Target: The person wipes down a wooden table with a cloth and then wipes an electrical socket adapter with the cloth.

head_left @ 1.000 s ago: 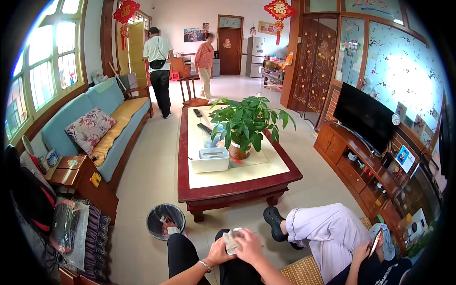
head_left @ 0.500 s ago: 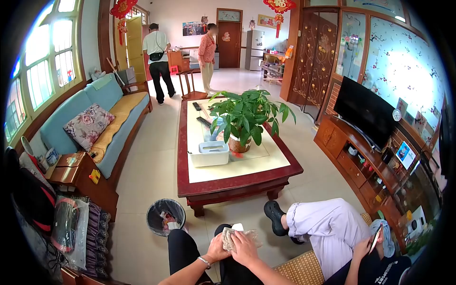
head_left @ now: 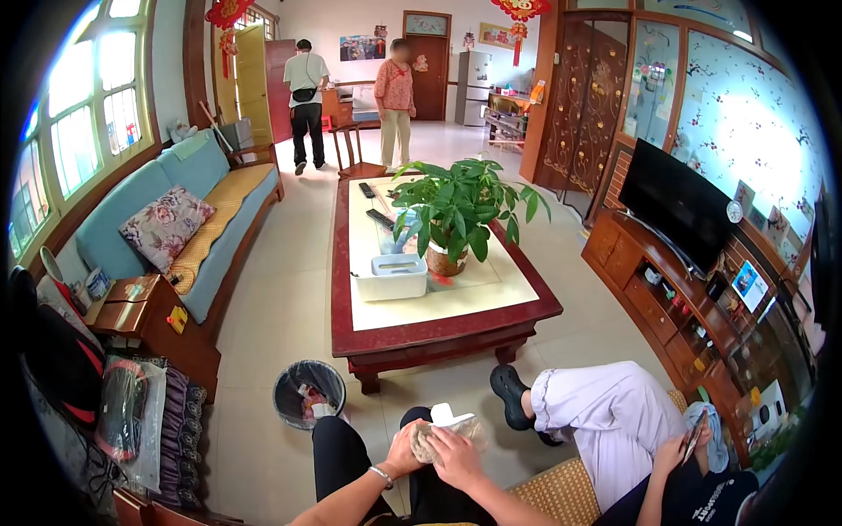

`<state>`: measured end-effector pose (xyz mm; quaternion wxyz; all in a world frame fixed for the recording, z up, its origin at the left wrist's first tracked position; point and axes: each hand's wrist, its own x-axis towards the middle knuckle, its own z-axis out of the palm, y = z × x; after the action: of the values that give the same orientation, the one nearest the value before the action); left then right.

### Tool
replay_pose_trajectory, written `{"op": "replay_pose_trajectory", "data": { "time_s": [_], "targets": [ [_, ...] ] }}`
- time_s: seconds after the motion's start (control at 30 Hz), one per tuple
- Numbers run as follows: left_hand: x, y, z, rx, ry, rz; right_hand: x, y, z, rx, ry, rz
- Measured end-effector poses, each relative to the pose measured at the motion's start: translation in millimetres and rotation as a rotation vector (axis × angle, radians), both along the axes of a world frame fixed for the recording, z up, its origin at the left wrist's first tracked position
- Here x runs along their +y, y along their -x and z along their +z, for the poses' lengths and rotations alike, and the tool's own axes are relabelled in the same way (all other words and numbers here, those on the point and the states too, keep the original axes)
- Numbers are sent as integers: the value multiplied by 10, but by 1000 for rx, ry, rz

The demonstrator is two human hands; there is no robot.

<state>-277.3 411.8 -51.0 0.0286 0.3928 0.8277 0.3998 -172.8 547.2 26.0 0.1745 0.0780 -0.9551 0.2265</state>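
Note:
Over my lap, my left hand (head_left: pixel 407 449) and my right hand (head_left: pixel 458 456) are closed around a crumpled beige cloth-like bundle (head_left: pixel 424 444). A white piece (head_left: pixel 451 415) sticks out above its far side; whether it is paper or something firmer is not clear. My left fingers press the bundle's left side, and my right fingers lie over its front. My palms and part of the bundle are hidden.
A lined trash bin (head_left: pixel 309 394) with scraps stands left of my knees. Ahead is a low table (head_left: pixel 395 337) with a white tissue box (head_left: pixel 390 282) and potted plant (head_left: pixel 456 210). A seated person (head_left: pixel 605 430) holds a phone at right; two people stand farther off.
More of the white piece now shows above the bundle. A white scrap now shows in the bin. The person in the white shirt has walked farther away; the view has shifted slightly.

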Motion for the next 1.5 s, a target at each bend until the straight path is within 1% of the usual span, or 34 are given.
{"op": "replay_pose_trajectory", "data": {
  "time_s": [0.07, 0.13, 0.27, 0.33, 0.43, 0.57, 0.67, 0.73, 0.83, 0.97, 1.03, 1.17, 1.27, 1.33, 1.5],
  "targets": [
    [10, 6, -55, -5, -7, 2, -11, 88, 39, -96, 54, -81],
    [-9, 12, -59, 40, -34, -13, -62, 72, 77, -102, 49, -112],
    [-36, -26, 117, 60, -66, -23, -56, -24, 10, -37, 1, -47],
    [-30, -64, 303, 10, -46, -37, -4, -62, -63, 13, 19, 31],
    [1, -81, 331, 16, -96, -11, 86, -95, -93, 9, 21, 82],
    [33, -84, 292, 58, -91, -5, 200, -123, -84, -29, 13, 125],
    [45, -84, 277, 6, -133, 43, 264, -159, -96, -24, 25, 141],
    [42, -61, 320, -129, -10, 4, 299, -183, -108, -20, 9, 120],
    [38, -110, 379, -100, -41, 53, 332, -215, -126, -2, 19, 84],
    [45, -126, 437, -120, -48, 55, 272, -248, -103, 30, 19, 33],
    [39, -129, 398, -126, -33, 63, 209, -264, -75, 49, -32, -28],
    [22, -97, 317, -90, -28, 49, 175, -265, -103, 54, -40, -40],
    [21, -84, 303, -137, -24, 35, 161, -263, -124, 60, -25, -51],
    [28, -89, 314, -75, -58, 53, 151, -266, -96, 66, 2, -60],
    [25, -110, 349, -120, -34, 53, 159, -262, -133, 72, -19, -61]
  ]
}}
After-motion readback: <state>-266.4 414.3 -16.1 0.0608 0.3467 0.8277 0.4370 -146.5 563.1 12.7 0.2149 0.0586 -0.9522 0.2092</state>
